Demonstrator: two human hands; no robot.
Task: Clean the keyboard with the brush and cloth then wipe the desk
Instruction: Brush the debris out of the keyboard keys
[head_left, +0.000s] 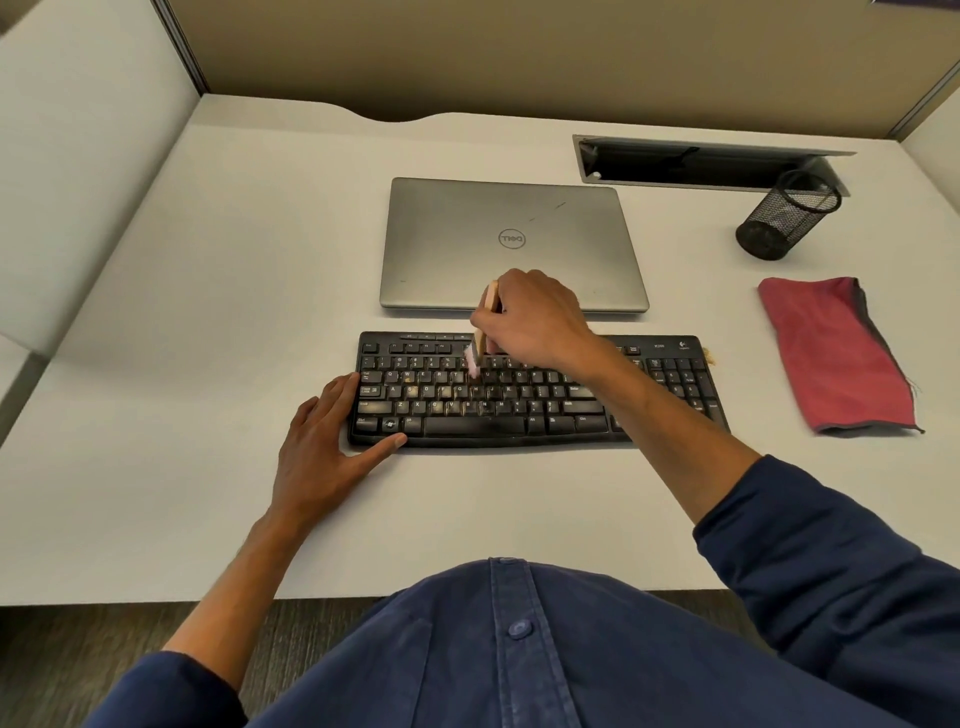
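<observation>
A black keyboard (498, 410) lies in the middle of the white desk (208, 312), with pale dust on its middle keys. My right hand (535, 319) grips a small wooden brush (485, 322) above the upper key rows; its pale bristles (472, 361) touch the number row. My left hand (324, 441) lies flat against the keyboard's left end, fingers straight, thumb along the front edge. A folded red cloth (836, 353) lies on the desk to the right of the keyboard, untouched.
A closed silver laptop (511, 234) sits just behind the keyboard. A black mesh pen cup (787, 215) stands at the back right beside an open cable tray (691, 161). Partition walls enclose the desk on three sides.
</observation>
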